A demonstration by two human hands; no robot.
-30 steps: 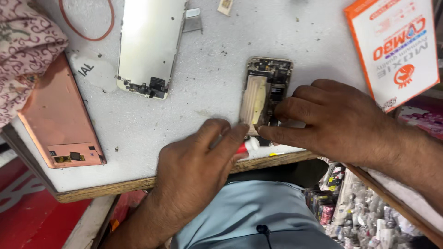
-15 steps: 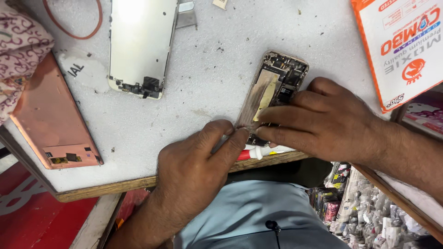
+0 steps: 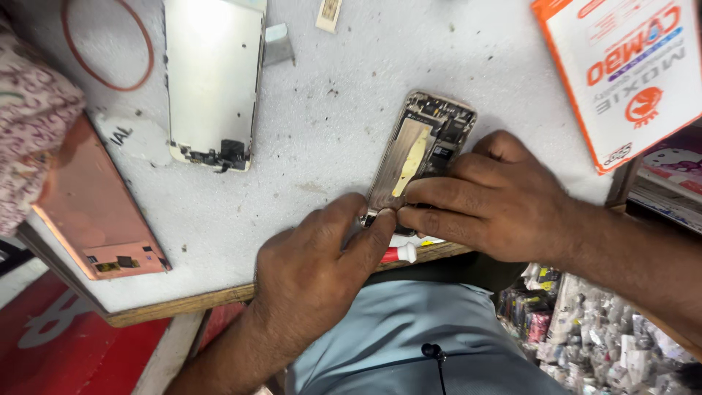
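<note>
Scuffed grey worktable (wood-edged) above red floor.

An opened phone body, circuitry exposed, lies tilted on the white table's near edge.

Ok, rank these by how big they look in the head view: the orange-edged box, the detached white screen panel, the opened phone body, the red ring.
1. Orange-edged box, though cut off by the frame.
2. White screen panel, also cropped at the top.
3. Opened phone body, partly under the left hand and right hand, and red ring: too alike to rank.
</note>
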